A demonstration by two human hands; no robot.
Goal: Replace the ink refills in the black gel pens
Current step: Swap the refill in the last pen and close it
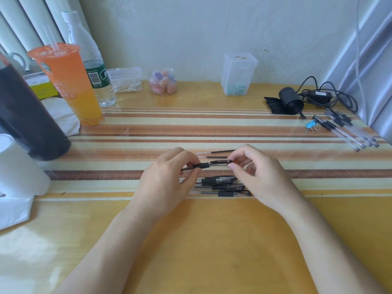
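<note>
Pen of black plastic with a clear barrel [203, 165], held level just above the striped table mat [297, 132], between both hands, probably so that the two halves can be pulled or twisted apart along one line. Left hand [169, 179] closed on the barrel and rubber grip section, fingers curled over the top, wrist low and forearm angled in from the lower left. Right hand [261, 177] pinching the slim black cap [220, 161] with thumb and forefinger, remaining fingers loosely bent, forearm coming in from the lower right. Just below the hands, a small heap of black gel pens [222, 185], kept near, likely as the ones waiting their turn. Just beyond the hands, two thin ink refills [214, 154] laid side by side within easy reach. Well apart at the far right, a row of clear-barrelled pens [347, 130] beside a blue binder clip [310, 125]; whether finished or spare, cannot tell. Orange drink cup with a straw [70, 81] at far left, clear of the work
</note>
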